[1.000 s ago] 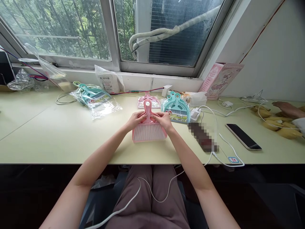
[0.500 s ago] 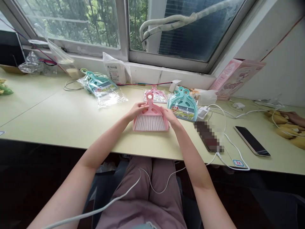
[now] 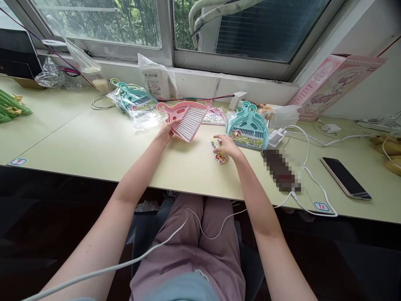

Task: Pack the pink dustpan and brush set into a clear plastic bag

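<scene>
My left hand (image 3: 166, 130) grips a pink mini brush and dustpan set (image 3: 184, 117), lifted and tilted above the pale green desk (image 3: 94, 146), handle pointing left. My right hand (image 3: 226, 146) rests on the desk with fingers touching a small colourful paper label (image 3: 218, 151). Another pink set in a clear wrapper (image 3: 214, 116) lies just behind. A stack of teal sets (image 3: 248, 127) sits right of my right hand. More teal sets in wrappers (image 3: 134, 98) lie to the left, with an empty clear bag (image 3: 144, 119) beside them.
A white charger (image 3: 276, 137) with cables, a blurred dark object (image 3: 281, 169) and a black phone (image 3: 345, 177) lie to the right. A pink box (image 3: 336, 83) leans on the wall. Plastic bags line the window sill (image 3: 200, 83). Green items (image 3: 11, 108) lie far left.
Both hands held the pink set flat on the desk. Now my left hand has lifted it up and leftward, and my right hand has let go and rests on a paper label.
</scene>
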The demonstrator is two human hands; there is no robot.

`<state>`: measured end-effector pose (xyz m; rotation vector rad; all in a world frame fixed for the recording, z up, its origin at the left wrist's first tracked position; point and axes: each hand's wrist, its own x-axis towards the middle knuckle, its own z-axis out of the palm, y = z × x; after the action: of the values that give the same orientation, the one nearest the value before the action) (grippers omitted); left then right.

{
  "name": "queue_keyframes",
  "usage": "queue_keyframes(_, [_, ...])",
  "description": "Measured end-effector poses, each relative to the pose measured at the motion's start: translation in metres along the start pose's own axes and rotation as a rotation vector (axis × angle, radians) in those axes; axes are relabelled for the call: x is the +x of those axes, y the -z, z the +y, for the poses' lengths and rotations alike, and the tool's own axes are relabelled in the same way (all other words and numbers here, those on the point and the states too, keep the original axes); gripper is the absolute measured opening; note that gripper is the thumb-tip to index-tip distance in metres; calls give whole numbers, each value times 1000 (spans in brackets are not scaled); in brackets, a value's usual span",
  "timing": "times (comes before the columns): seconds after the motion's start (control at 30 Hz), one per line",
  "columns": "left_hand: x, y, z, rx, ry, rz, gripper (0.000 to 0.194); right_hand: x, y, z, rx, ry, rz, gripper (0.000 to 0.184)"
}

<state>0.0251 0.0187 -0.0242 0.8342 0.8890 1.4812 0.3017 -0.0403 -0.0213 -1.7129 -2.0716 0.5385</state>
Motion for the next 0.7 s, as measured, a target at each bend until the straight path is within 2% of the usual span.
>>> queue_keyframes(0.17, [-2,-5,-4,13,-54,24,48,-1,3,-1,84,57,-166,83])
queue_keyframes(0.37, [-3,-7,-2,-1,-71,18,40,-4,6,-7,158,14,-230,86])
queue_keyframes(0.5, [-4,-11,-3,-20,-37,0,39,-5,9,-11,242,23,-254,71])
queue_keyframes(0.6, [-4,-14,-7,-41,-37,-12,38,-6,13,-15,525,59,-318,45])
queue_keyframes(0.7, [-6,-18,-11,-45,-48,-39,42,-8,18,-20,793,120,-315,41])
